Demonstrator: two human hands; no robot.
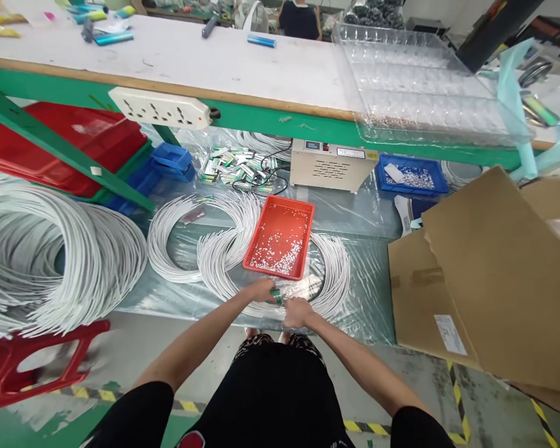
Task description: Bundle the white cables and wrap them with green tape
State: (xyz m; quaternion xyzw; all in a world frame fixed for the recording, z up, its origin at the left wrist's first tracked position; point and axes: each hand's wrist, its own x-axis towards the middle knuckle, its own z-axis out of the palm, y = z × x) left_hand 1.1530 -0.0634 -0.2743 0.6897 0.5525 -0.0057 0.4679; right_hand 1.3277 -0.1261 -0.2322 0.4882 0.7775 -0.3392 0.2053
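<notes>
- White cable coil (335,274) lay right at the hands, its near side under them and its loop curving round toward 10 and 2 o'clock (12 being straight ahead of the hands).
- Left hand (261,290) was closed around a small green item (275,296) at the coil's near side. Crinkly clear plastic (304,287) sat just past it at 1 o'clock.
- Right hand (298,311) was just beside it, fingers curled; honestly couldn't tell if they were clamped on cable, plastic or nothing.
- Red tray (284,224) was at 12 o'clock, overlapping the coil, with loads of tiny white bits in it, thickest at its near end.
- Blue tray (436,182), between 1 and 2 o'clock: more white bits plus a pale flat piece at its left end.
- Small blue bins (172,158) at 11, big red tub (98,134) at 10; couldn't see into those properly.
- Second coil (165,249) at 10 o'clock butted up against the first, and a fat cable bundle (107,242) hogged 9 to 10, so that side was pretty packed.
- Bench front edge ran close behind the hands at 6 o'clock.
- Best elbow room was toward 3: a strip of plastic sheeting (368,286) between coil and cardboard box (504,267).
- Up top, the upper shelf (280,71) ran across the far side, with a clear moulded tray (429,127) jutting over its front edge at 1 o'clock.
</notes>
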